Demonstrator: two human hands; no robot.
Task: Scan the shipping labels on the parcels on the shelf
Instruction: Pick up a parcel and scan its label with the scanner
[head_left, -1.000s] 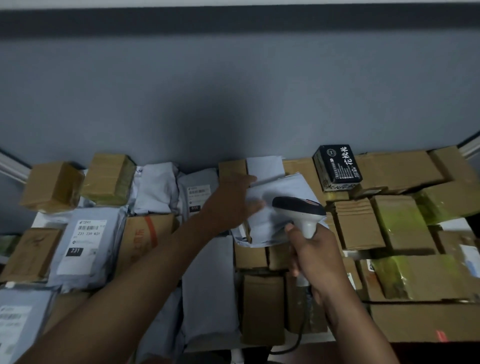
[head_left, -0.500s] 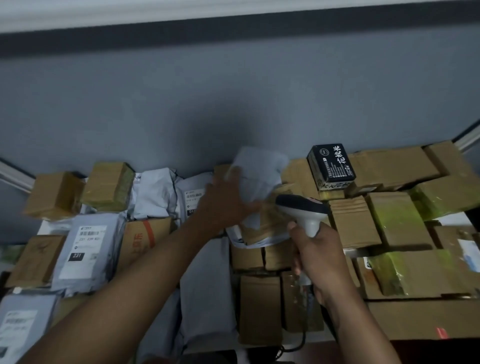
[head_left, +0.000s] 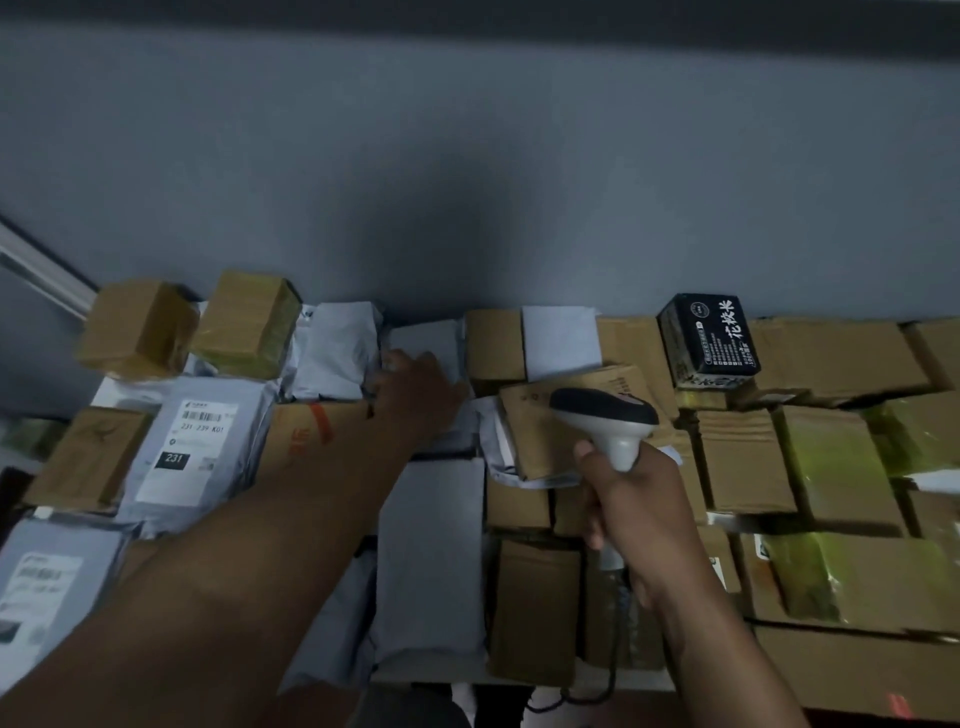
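Note:
My right hand (head_left: 631, 512) grips the handle of a grey and black barcode scanner (head_left: 605, 418), whose head points over a tilted cardboard parcel (head_left: 545, 415) lying on a white mailer bag. My left hand (head_left: 418, 397) reaches to the back row and rests on a grey mailer bag (head_left: 431, 343); whether its fingers curl round the bag is hidden. A grey mailer with a printed shipping label (head_left: 195, 441) marked 231 lies at the left. Another labelled mailer (head_left: 47, 582) sits at the lower left.
The shelf is packed with brown cardboard boxes (head_left: 743, 457) and grey mailers against a grey wall. A black box with white characters (head_left: 709, 340) stands at the back right. Boxes with yellow-green tape (head_left: 831, 457) fill the right side. The scanner's cable (head_left: 613, 670) hangs over the front edge.
My left hand let go of the white mailer it had lifted and moved left to the grey mailer in the back row. The cardboard parcel under the scanner is now uncovered.

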